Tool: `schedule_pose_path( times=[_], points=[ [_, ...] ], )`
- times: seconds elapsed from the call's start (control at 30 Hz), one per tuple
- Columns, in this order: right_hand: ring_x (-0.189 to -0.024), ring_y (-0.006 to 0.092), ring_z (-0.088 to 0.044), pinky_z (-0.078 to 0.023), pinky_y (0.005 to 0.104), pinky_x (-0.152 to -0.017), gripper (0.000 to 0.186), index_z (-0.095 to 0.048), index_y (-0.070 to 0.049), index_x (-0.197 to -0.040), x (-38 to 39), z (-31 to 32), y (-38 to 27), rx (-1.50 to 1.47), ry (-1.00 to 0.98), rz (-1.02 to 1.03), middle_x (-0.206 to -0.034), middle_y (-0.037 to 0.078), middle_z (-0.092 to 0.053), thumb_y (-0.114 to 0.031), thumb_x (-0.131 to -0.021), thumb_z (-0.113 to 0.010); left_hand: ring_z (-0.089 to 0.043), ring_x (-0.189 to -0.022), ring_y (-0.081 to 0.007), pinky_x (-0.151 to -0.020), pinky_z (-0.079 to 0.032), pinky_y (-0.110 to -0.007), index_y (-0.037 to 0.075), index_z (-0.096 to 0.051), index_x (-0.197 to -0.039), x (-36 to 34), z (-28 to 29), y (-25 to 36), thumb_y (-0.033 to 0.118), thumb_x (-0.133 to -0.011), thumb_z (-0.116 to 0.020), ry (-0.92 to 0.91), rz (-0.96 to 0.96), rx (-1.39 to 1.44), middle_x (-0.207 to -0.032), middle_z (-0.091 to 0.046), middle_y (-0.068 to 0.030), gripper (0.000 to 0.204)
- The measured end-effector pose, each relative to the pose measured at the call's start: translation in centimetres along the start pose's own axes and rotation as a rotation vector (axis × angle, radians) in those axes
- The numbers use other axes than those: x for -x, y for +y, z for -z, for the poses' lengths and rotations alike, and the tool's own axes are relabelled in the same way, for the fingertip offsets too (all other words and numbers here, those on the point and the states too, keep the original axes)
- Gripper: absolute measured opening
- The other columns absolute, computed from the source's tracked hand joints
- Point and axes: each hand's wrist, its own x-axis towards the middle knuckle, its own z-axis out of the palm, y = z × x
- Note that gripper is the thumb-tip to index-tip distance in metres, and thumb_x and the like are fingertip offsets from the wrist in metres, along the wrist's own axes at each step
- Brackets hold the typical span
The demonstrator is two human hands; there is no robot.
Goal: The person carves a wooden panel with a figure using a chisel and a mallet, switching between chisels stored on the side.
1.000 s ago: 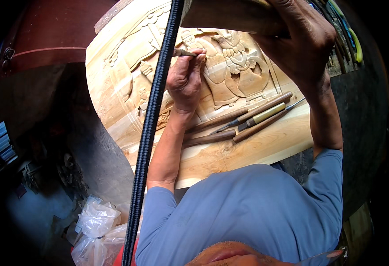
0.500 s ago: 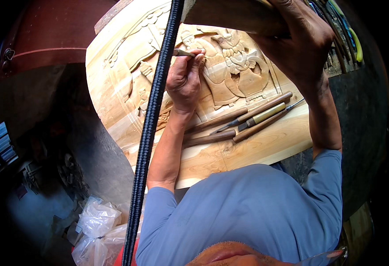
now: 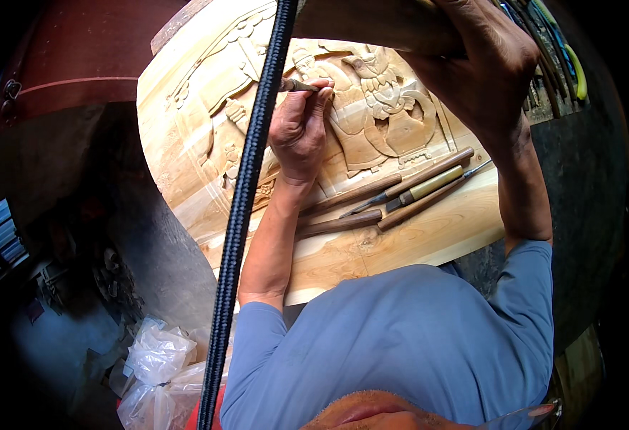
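My left hand [image 3: 300, 136] grips a slim carving chisel [image 3: 300, 85], its fingers closed round the tool over a carved wooden panel [image 3: 357, 261]. Figures in relief cover the panel's upper part. The chisel's tip lies against the carving near my fingertips, and a black braided cord in front hides part of the tool. Raised close to the camera, my right hand [image 3: 483, 68] is closed on a dark wooden mallet [image 3: 379, 27], which hides the panel's far right part. Several carving tools [image 3: 429, 185] with wooden handles lie on the panel, right of my left forearm.
The black braided cord [image 3: 246, 186] runs down the view. More tools [image 3: 558, 64] lie at the far right. A dark red surface [image 3: 92, 50] stands at the far left, and a clear plastic bag [image 3: 160, 355] at the lower left.
The mallet in my right hand has shifted slightly upward in the view. My left hand and the chisel stay at almost the same spot on the carving.
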Motion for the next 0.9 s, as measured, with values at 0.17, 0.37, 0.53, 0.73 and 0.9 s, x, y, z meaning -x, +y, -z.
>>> schedule_pose_path(
  times=[0.17, 0.37, 0.53, 0.73, 0.9],
  points=[
    [-0.098, 0.0325, -0.084, -0.068, 0.0382, -0.081, 0.056, -0.075, -0.003, -0.136, -0.7, 0.0, 0.2, 0.064, 0.034, 0.056, -0.111, 0.022, -0.082, -0.004, -0.082, -0.089, -0.078, -0.095, -0.0117, -0.086, -0.062, -0.025, -0.004, -0.080, -0.116, -0.3, 0.3, -0.2, -0.005, -0.101, -0.077, -0.043, -0.168, -0.227, -0.101, -0.085, -0.0110, 0.015],
    [-0.101, 0.0328, -0.083, -0.069, 0.0392, -0.083, 0.051, -0.074, -0.004, -0.138, -1.1, -0.8, 1.4, -0.008, 0.114, 0.134, -0.115, 0.021, -0.082, 0.001, -0.088, -0.080, -0.081, -0.090, -0.0147, -0.082, -0.062, -0.028, -0.001, -0.081, -0.110, -0.9, 0.2, 0.5, -0.003, -0.098, -0.080, -0.061, -0.201, -0.290, -0.099, -0.085, -0.0119, 0.013],
    [-0.099, 0.0314, -0.084, -0.070, 0.0378, -0.079, 0.052, -0.074, -0.010, -0.142, -2.0, -0.3, 0.2, 0.127, 0.131, 0.247, -0.114, 0.018, -0.083, -0.006, -0.091, -0.082, -0.081, -0.083, -0.0221, -0.076, -0.062, -0.032, 0.000, -0.079, -0.106, -1.9, 0.7, 0.9, -0.001, -0.096, -0.082, -0.105, -0.324, -0.429, -0.094, -0.083, -0.0136, 0.010],
    [-0.098, 0.0327, -0.084, -0.070, 0.0395, -0.079, 0.054, -0.075, -0.014, -0.142, 0.6, -0.2, -0.2, 0.194, -0.258, 0.148, -0.114, 0.020, -0.082, -0.009, -0.089, -0.083, -0.078, -0.076, -0.0262, -0.068, -0.058, -0.036, 0.003, -0.080, -0.104, -1.8, 0.8, 0.8, 0.003, -0.095, -0.083, -0.156, -0.430, -0.529, -0.089, -0.081, -0.0148, 0.009],
    [-0.096, 0.0338, -0.084, -0.069, 0.0408, -0.080, 0.055, -0.076, -0.017, -0.142, 1.1, -0.2, -0.4, 0.208, -0.277, 0.079, -0.114, 0.022, -0.082, -0.011, -0.088, -0.084, -0.080, -0.077, -0.0180, -0.069, -0.059, -0.032, 0.002, -0.080, -0.106, -1.8, 0.6, 1.4, 0.002, -0.099, -0.080, -0.106, -0.210, -0.427, -0.092, -0.082, -0.0142, 0.007]
  ],
)
